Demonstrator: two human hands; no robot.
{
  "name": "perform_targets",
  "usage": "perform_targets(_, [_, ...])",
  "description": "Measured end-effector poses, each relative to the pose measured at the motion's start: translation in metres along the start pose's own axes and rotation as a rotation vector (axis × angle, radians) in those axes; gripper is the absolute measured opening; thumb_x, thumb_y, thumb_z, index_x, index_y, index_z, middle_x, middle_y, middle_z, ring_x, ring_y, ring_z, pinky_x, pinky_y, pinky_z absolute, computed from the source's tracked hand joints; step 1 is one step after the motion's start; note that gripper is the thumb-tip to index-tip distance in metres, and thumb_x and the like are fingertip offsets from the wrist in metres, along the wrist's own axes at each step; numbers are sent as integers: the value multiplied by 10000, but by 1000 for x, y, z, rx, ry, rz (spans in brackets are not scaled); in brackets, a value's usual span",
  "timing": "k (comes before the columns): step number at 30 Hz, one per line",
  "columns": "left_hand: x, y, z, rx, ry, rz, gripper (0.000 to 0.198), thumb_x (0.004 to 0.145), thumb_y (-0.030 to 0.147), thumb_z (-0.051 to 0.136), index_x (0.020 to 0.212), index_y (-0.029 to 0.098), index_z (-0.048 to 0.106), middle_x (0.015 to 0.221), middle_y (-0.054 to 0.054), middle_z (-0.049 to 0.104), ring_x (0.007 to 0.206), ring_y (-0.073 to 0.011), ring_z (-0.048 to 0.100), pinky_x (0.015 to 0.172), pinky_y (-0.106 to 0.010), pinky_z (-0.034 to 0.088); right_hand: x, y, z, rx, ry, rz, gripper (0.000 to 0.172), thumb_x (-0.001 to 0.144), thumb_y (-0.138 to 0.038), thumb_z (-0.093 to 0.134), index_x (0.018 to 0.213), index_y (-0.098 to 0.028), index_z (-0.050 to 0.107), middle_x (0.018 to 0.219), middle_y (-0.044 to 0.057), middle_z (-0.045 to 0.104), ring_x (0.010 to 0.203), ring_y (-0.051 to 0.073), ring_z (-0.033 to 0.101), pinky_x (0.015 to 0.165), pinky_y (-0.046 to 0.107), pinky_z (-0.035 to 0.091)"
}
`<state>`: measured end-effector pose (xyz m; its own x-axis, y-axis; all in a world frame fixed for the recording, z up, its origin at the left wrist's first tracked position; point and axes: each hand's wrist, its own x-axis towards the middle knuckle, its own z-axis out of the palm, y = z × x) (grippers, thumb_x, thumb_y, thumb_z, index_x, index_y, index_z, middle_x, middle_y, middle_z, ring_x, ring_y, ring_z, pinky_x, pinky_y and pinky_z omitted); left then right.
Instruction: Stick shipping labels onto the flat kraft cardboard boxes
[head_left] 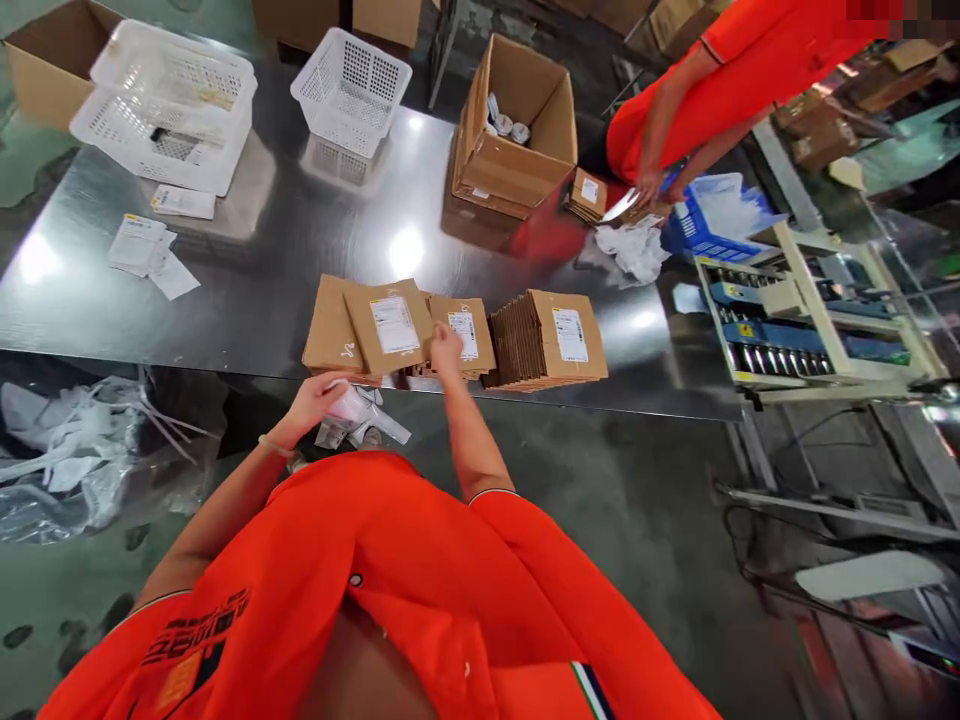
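Note:
My left hand (311,405) is at the table's front edge, fingers closed on a crumpled white paper (349,402). Clear and white scraps (382,420) hang just beyond it. My right hand (448,350) has its fingers curled together at the right edge of a folded cardboard box (394,325) with a white label. That box lies tilted over a plain cardboard stack (328,325). Just right of my fingers is another labelled stack (469,338). Farther right, a fanned row of folded boxes (547,340) carries a label on its end piece.
On the steel table (277,230) stand white baskets (352,95), an open carton (517,125) and loose labels (142,245). A co-worker (697,100) handles items by a blue basket (720,215). A roller conveyor (795,345) stands right; a plastic waste bag (97,460) hangs left.

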<state>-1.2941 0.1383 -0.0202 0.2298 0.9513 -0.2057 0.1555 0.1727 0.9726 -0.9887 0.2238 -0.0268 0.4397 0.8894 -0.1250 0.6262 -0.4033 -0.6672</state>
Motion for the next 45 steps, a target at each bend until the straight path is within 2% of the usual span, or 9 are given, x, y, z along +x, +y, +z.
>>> perform_targets(7, [-33, -4, -19, -255, -37, -195, 830, 487, 473, 1063, 1216, 168, 809, 1158, -130, 835, 1039, -331, 775, 955, -454, 627, 28, 50, -104, -95, 182, 119, 497, 1039, -269, 450, 1427, -148, 737, 1397, 217, 730, 1284, 334, 667, 1062, 483, 542])
perform_targets(10, [-45, -2, -8, -411, 80, -189, 820, 520, 413, 1058, 1260, 166, 807, 1158, -128, 839, 1063, -332, 781, 978, -461, 621, -16, 24, -65, -46, 22, -97, 432, 973, -380, 641, 1346, -205, 771, 1335, 177, 737, 1246, 324, 647, 1014, 460, 546])
perform_targets(14, [-44, -5, -6, -631, 285, -190, 668, 555, 367, 1053, 1154, 173, 828, 1103, -119, 847, 1042, -338, 788, 976, -486, 623, -108, -19, 30, 328, -875, -447, 321, 771, -466, 849, 956, -206, 815, 957, 39, 764, 955, 240, 679, 826, 316, 539])
perform_targets(16, [-39, -12, -16, -697, 462, -232, 582, 597, 340, 1038, 1109, 182, 811, 1078, -113, 842, 1070, -344, 781, 970, -484, 625, -142, -32, 62, 405, -1067, -387, 287, 733, -462, 842, 766, -196, 740, 762, -13, 684, 781, 194, 625, 719, 278, 483])
perform_targets(20, [-41, -24, -29, -758, 701, -353, 582, 817, 500, 911, 1272, 194, 716, 1037, -114, 819, 1106, -340, 776, 950, -470, 628, -161, -50, 79, 504, -849, -172, 283, 692, -392, 825, 865, -228, 673, 652, -82, 573, 640, 140, 513, 621, 243, 409])
perform_targets(25, [-61, -15, -9, -563, 349, -229, 1114, 691, 579, 977, 1627, 249, 472, 1138, -101, 805, 1053, -330, 794, 922, -469, 631, -145, -80, 78, 526, -676, -148, 250, 711, -326, 829, 850, -251, 635, 632, -87, 552, 623, 135, 501, 613, 243, 426])
perform_targets(32, [-48, -3, -9, -286, 296, -189, 672, 558, 450, 997, 1121, 122, 832, 1025, -118, 832, 932, -307, 764, 902, -456, 613, -134, -79, 73, 539, -776, -146, 238, 703, -335, 886, 860, -227, 744, 693, -40, 666, 640, 153, 588, 632, 275, 496])
perform_targets(39, [-23, -5, -6, -290, 274, -232, 619, 547, 315, 988, 1104, 87, 848, 952, -118, 843, 851, -272, 756, 861, -418, 603, -144, -61, 53, 342, -455, -458, 117, 912, -268, 732, 819, -251, 801, 987, 60, 778, 993, 261, 733, 966, 405, 580])
perform_targets(45, [-19, -24, -1, -340, -11, -406, 619, 414, 445, 1059, 889, 100, 862, 945, -172, 852, 887, -365, 793, 862, -493, 631, -54, -87, 41, 148, -183, -411, 75, 930, -232, 727, 918, -195, 791, 1274, 115, 682, 1261, 279, 647, 1108, 417, 538])
